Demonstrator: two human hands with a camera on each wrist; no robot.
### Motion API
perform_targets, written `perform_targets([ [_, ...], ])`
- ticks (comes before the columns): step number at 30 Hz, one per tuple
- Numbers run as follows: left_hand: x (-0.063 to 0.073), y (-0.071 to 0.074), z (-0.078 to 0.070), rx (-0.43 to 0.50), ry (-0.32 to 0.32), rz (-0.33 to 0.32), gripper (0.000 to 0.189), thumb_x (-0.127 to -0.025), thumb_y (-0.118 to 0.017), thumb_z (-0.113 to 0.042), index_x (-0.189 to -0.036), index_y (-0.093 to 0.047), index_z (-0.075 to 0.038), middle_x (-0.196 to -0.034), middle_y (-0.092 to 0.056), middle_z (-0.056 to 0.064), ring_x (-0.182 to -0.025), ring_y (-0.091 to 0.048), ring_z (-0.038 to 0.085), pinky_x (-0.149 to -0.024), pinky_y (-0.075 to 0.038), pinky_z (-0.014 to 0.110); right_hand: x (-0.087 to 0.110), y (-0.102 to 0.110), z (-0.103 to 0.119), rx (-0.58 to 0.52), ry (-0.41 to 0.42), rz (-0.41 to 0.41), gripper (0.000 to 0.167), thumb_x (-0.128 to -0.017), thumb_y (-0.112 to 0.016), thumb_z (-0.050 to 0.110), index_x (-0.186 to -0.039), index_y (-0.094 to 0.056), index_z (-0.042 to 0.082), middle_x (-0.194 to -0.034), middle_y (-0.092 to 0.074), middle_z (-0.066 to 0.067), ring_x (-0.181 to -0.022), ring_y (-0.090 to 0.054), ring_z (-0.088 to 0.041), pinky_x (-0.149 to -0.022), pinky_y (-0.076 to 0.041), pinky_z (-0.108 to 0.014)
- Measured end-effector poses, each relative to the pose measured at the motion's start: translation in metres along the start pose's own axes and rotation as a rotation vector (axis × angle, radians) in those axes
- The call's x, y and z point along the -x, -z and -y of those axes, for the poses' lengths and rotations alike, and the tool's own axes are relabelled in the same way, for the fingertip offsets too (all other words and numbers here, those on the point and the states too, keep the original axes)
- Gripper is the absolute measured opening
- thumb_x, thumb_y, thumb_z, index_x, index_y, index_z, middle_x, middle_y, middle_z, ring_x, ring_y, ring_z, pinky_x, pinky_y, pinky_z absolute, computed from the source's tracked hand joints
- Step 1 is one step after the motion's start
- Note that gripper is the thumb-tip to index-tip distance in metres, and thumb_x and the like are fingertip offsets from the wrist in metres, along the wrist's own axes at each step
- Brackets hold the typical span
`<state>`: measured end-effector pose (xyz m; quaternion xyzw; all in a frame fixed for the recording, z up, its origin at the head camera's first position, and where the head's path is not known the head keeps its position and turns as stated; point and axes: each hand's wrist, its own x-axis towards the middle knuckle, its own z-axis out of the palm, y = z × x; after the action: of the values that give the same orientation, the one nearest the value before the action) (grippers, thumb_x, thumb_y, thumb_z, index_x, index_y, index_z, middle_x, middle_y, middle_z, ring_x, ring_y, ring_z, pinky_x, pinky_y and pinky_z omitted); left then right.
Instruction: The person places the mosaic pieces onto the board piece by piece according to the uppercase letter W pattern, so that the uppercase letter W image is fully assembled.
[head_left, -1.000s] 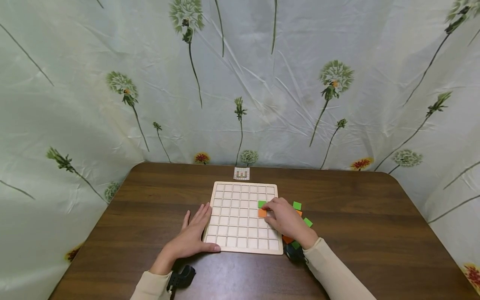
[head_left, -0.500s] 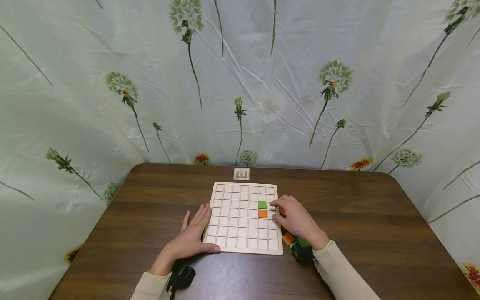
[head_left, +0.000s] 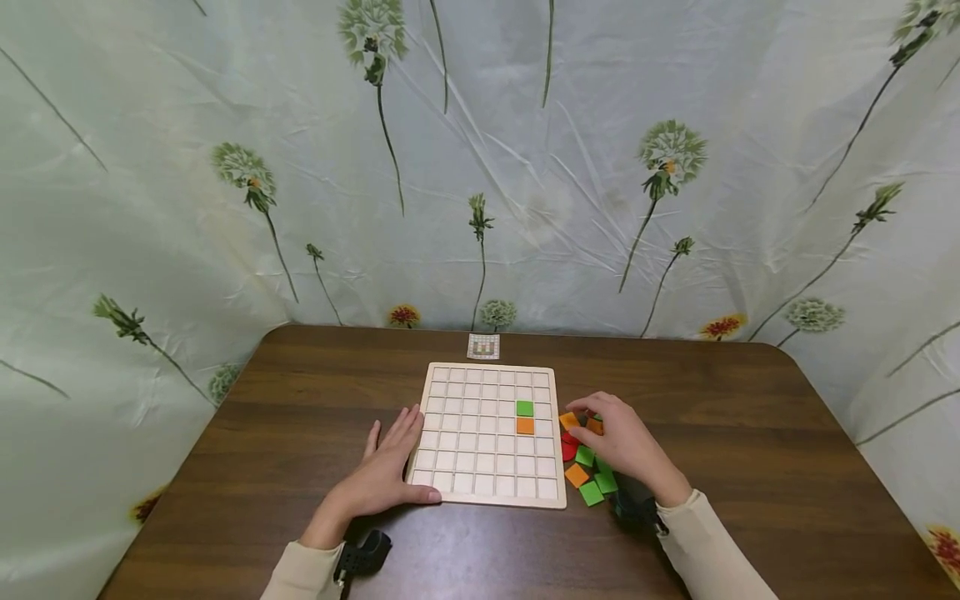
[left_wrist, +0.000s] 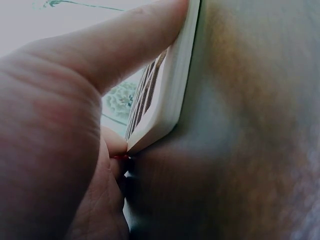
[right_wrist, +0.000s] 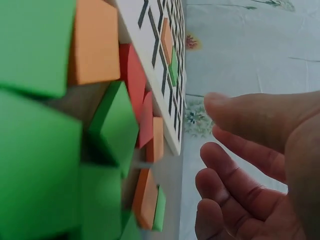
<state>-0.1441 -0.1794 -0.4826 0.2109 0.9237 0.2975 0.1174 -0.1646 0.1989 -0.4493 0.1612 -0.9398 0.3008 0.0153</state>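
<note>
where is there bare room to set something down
Bare tabletop: right of the loose tiles and right sleeve; left of the pattern card; in front of the wooden grid board, between right sleeve and left sleeve. Crowded: the board's right edge, where tiles cluster.

The left hand (head_left: 380,475) lies spread, while the right hand (head_left: 621,437) (thumb (right_wrist: 255,111) apart) seems to bend its fingers (right_wrist: 218,158) loosely.

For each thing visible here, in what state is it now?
Wooden grid board: flat, mostly unfilled
Placed green tile: in a cell
Placed orange tile: in the adjacent cell
Loose green, orange and red pieces: jumbled beside the board
Pattern card: lying flat
Left hand: touching the board
Right hand: holding nothing
</note>
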Motion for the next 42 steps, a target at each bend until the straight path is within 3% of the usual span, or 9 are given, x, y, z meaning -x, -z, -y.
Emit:
perform_targets([
  [5,0.000,0.000,-0.001,0.003,0.002,-0.003,0.124,-0.077,-0.079,-0.062,-0.160,-0.010,0.000,-0.168,-0.003,0.014,-0.154,0.001,0.031,-0.115,0.014,0.060,0.007,0.005,-0.011,-0.011,-0.011,-0.004,0.029,-0.090,-0.076,0.016,-0.118,-0.072,0.008,-0.115,-0.067,-0.008,-0.099,-0.061,-0.027,-0.087,-0.052,-0.050],
  [12,0.000,0.000,-0.003,0.003,-0.006,-0.010,0.123,-0.077,-0.080,-0.059,-0.160,-0.012,0.001,-0.168,-0.004,0.016,-0.154,-0.001,0.034,-0.114,0.012,0.061,0.009,0.009,-0.028,0.002,-0.016,-0.050,0.031,-0.089,-0.077,0.012,-0.117,-0.072,0.003,-0.108,-0.068,-0.009,-0.092,-0.061,-0.024,-0.078,-0.051,-0.043],
  [19,0.000,0.001,-0.003,0.009,0.001,-0.003,0.124,-0.077,-0.079,-0.061,-0.160,-0.010,0.000,-0.168,-0.003,0.014,-0.154,0.001,0.031,-0.115,0.013,0.060,0.005,0.013,-0.040,0.003,-0.084,-0.038,0.031,-0.091,-0.075,0.012,-0.119,-0.070,0.000,-0.108,-0.066,-0.014,-0.095,-0.061,-0.029,-0.084,-0.052,-0.051],
  [25,0.000,0.000,-0.003,0.000,-0.004,-0.007,0.123,-0.077,-0.079,-0.060,-0.160,-0.012,0.001,-0.168,-0.004,0.015,-0.154,0.000,0.032,-0.115,0.013,0.060,0.000,0.016,-0.045,-0.017,-0.124,-0.017,0.029,-0.093,-0.072,0.011,-0.119,-0.069,-0.002,-0.107,-0.068,-0.014,-0.091,-0.060,-0.026,-0.084,-0.052,-0.050],
  [42,0.001,0.000,-0.002,0.007,0.000,-0.005,0.124,-0.077,-0.078,-0.062,-0.160,-0.012,0.001,-0.168,-0.004,0.015,-0.154,0.001,0.031,-0.115,0.014,0.060,-0.010,0.016,-0.048,0.028,-0.096,0.032,0.024,-0.095,-0.069,0.009,-0.116,-0.071,-0.002,-0.105,-0.064,-0.014,-0.086,-0.059,-0.024,-0.078,-0.052,-0.045],
])
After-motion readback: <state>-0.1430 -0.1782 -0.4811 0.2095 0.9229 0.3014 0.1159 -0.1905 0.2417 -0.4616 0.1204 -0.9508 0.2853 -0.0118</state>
